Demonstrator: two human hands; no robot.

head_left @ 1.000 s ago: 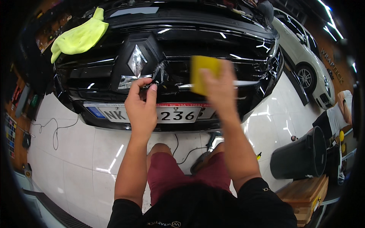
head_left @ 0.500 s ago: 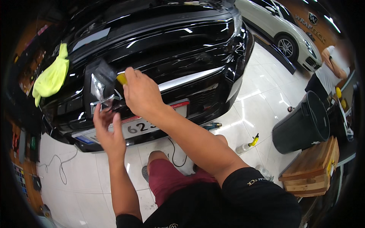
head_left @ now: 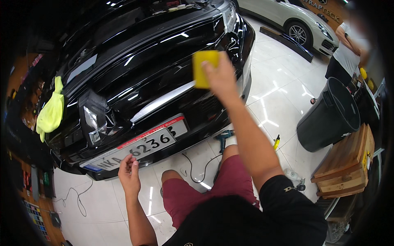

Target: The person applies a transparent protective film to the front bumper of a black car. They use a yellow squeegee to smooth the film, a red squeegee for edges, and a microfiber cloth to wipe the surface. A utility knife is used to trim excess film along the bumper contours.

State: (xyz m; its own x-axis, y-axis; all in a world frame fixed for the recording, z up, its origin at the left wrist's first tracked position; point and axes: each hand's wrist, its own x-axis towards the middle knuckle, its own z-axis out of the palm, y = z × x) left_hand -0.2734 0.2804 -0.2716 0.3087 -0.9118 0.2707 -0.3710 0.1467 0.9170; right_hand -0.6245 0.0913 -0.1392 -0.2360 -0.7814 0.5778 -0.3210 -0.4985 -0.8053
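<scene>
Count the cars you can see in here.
2: a black car at upper left to centre, and a white car at upper right. Others may be hidden.

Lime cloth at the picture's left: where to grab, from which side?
Probably pinch the narrow upper end of the lime cloth with the left hand, coming from the picture's right, where that hand is: that end juts up as a slim tab, while the rest spreads wider below.
</scene>
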